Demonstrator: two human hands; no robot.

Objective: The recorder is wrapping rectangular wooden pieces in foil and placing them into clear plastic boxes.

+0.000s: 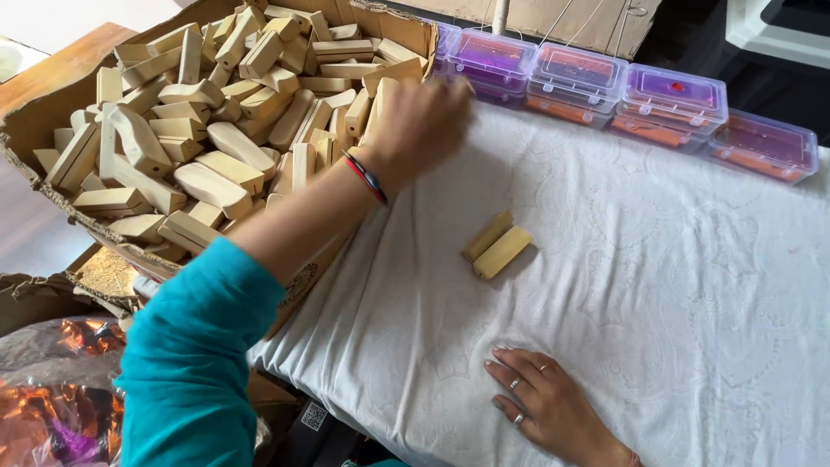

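Upper left of frame: cardboard box (52,186) heaped with pale wooden blocks (212,186); left hand (419,121), teal sleeve, reaches over its right edge, apparently picking a piece, though whether the fingers are closed on one cannot be told. Centre: two wooden blocks (497,246) lie touching on the white cloth (692,285), between the hands, so the pick would need a firm grip and a carry rightward to them. Lower centre-right: right hand (553,406) rests open, flat, holding nothing.

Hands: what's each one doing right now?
Left hand: reaching into the cardboard box of wooden blocks; grip cannot be told.
Right hand: open, flat on the white cloth.
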